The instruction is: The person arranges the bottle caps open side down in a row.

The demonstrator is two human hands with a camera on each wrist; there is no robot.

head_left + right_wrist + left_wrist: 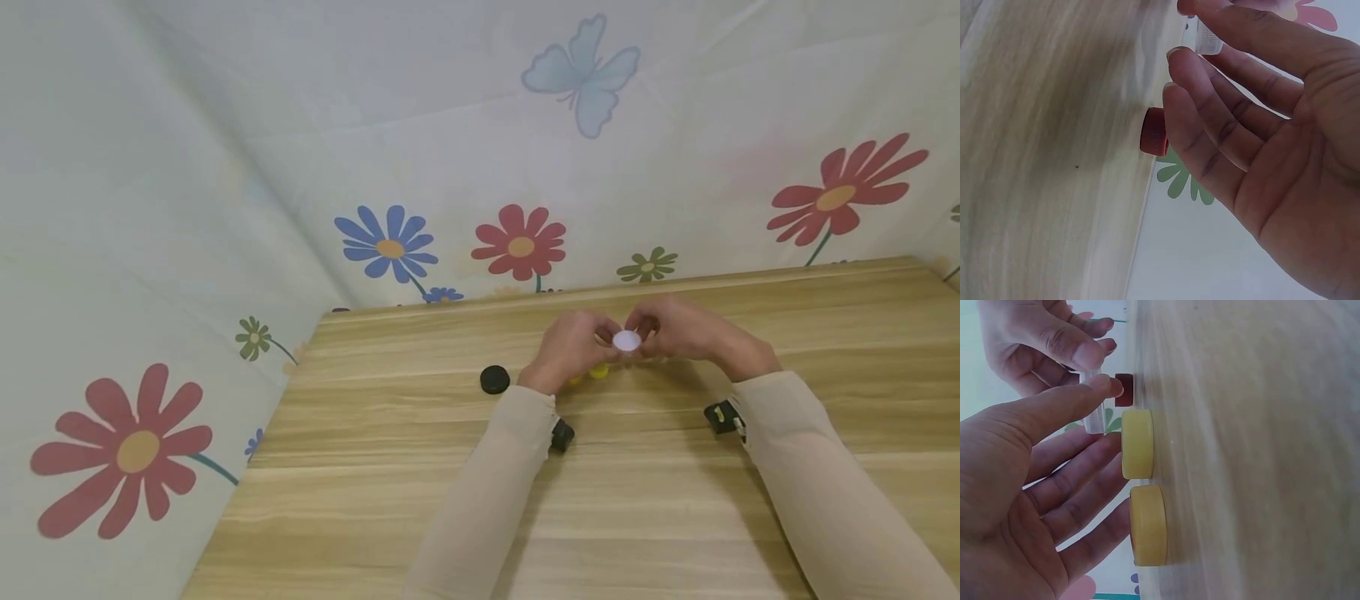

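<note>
My left hand (pixel 572 346) and right hand (pixel 686 327) meet near the back of the table, both pinching a white bottle cap (pixel 627 341) between thumb and fingers. In the left wrist view the cap (pixel 1094 420) looks translucent with a ribbed side, held above the tabletop. Two yellow bottle caps (pixel 1137 444) (pixel 1149 525) stand on the table beside the left fingers. A smaller red cap (pixel 1154 132) sits on the table close to the right hand's fingertips. Much of the white cap is hidden behind fingers in the right wrist view.
A black round lid (pixel 494 379) lies on the wooden table (pixel 390 450) left of the left hand. Flower-printed cloth (pixel 450 167) hangs behind the table and along its left side. A small black device (pixel 722 417) is worn at the right wrist.
</note>
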